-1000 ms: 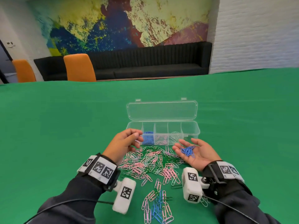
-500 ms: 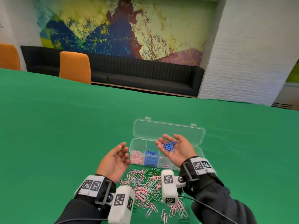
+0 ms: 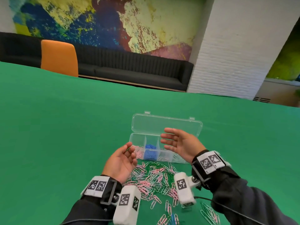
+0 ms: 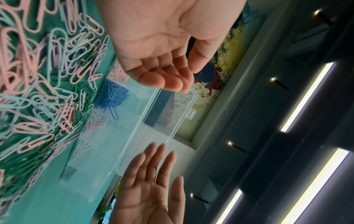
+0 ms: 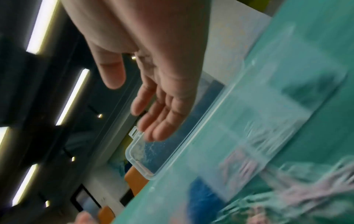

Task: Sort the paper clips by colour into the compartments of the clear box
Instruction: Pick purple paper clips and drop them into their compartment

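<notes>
Two bare hands hover: right hand spread flat above the clear plastic compartment box, left hand relaxed, perhaps pinching a green clip. Loose pastel paper clips crowd the green desk; tangled colours risk landing in the wrong compartment.

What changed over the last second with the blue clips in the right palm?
The right hand carried them up over the clear box and let them go; its palm is now bare, fingers straight. The blue compartment looks fuller. The left hand stays by the box; the mixed pile is unmoved.
</notes>
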`<state>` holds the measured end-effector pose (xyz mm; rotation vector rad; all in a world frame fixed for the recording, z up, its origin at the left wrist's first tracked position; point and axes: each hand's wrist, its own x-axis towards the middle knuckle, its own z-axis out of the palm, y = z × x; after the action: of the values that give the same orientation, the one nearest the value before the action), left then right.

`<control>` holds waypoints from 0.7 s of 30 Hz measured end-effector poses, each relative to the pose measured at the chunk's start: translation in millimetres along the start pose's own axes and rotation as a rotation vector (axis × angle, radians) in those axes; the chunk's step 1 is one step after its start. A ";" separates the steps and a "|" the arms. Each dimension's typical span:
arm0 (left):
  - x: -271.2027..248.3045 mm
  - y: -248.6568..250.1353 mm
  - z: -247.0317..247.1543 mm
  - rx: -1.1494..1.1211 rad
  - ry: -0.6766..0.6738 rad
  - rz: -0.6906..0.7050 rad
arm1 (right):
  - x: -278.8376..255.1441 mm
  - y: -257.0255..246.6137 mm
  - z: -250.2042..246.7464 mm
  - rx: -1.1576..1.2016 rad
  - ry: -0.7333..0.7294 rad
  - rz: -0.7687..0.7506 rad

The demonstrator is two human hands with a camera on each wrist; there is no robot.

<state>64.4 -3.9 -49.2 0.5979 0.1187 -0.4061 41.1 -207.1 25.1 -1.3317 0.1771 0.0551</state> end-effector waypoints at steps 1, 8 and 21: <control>-3.3 -2.2 -0.4 0.022 -0.020 -0.012 | -12.8 -1.1 -5.2 -0.132 -0.025 -0.018; -38.6 -9.8 3.0 0.260 -0.123 -0.117 | -88.6 25.2 -21.4 -1.295 -0.529 -0.006; -56.9 -30.3 -4.4 0.281 -0.068 -0.204 | -93.3 75.9 -10.5 -1.664 -0.597 -0.138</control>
<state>0.1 -5.0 -55.9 0.8513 0.0573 -0.6468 -62.6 -193.5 -35.3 -2.8818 -0.6266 0.5705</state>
